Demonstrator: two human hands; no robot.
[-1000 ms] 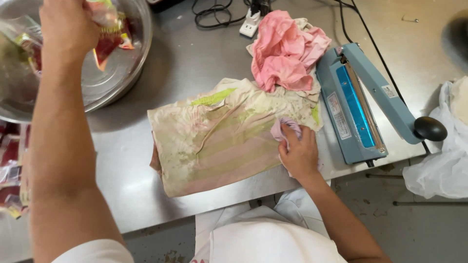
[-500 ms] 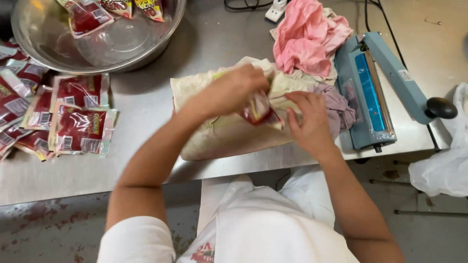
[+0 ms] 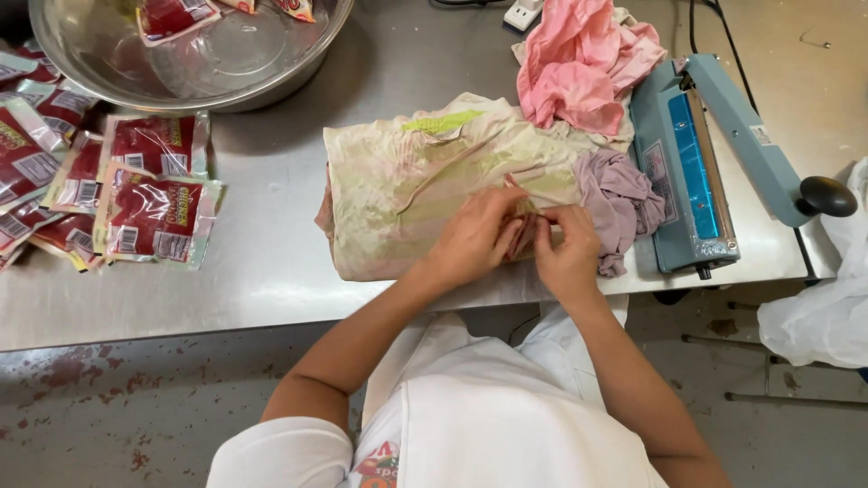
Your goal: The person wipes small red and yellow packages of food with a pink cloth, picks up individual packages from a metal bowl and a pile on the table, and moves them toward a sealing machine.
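My left hand [image 3: 475, 237] and my right hand [image 3: 568, 246] meet at the near edge of the steel table [image 3: 271, 271]. Together they pinch a small red sauce packet [image 3: 524, 230], which the fingers mostly hide. Both hands rest on a folded, stained pale green and pink cloth [image 3: 407, 181]. A crumpled mauve rag [image 3: 622, 194] lies just right of my right hand.
A blue heat sealer [image 3: 692, 163] with a black knob stands on the right, with a pink cloth [image 3: 579, 63] behind it. At the far left is a metal bowl [image 3: 289, 63] holding a few packets. Several red packets [image 3: 136, 194] lie piled beside it. A white plastic bag [image 3: 823, 312] hangs off the table's right end.
My left hand left the bowl with a red packet and brought it down to the cloth. The right hand let go of the mauve rag and joined it on the packet.
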